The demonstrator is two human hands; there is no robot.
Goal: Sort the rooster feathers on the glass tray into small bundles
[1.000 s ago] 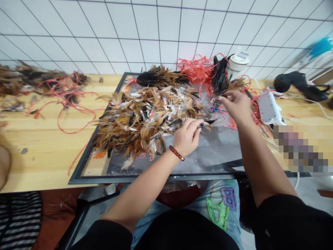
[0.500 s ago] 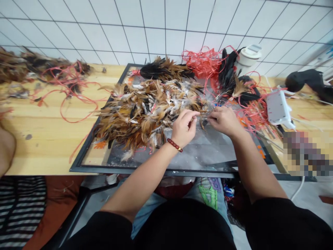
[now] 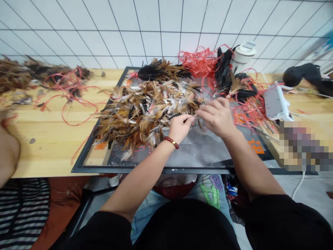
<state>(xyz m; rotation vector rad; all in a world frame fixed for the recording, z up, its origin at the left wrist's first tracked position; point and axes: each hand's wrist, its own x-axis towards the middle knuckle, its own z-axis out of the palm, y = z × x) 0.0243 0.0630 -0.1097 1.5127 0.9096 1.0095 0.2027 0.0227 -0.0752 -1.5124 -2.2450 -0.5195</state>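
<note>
Just right of a large heap of brown, white and black feathers (image 3: 135, 114), my two hands meet at the fingertips. My left hand (image 3: 180, 127), with a red bead bracelet at the wrist, is closed in a pinch; a dark feather (image 3: 176, 115) sticks out beside its knuckles and seems held there. My right hand (image 3: 218, 116) has its fingers bent together and reaches the left fingertips from the right. What lies between the right fingers is too small to make out. The heap rests on a black-framed glass board (image 3: 156, 170).
Behind the heap lies a tied feather bundle (image 3: 163, 71). Tangled red plastic string (image 3: 201, 62), black feathers (image 3: 224, 67), a white canister (image 3: 243, 55) and a white box (image 3: 277, 102) stand to the right. More feathers (image 3: 15, 74) and a co-worker's arm (image 3: 7, 152) are at left.
My right hand has moved left and turned, its fingers now at my left fingertips. My left hand has dropped slightly, and a dark feather now shows beside it. The view has shifted a little.
</note>
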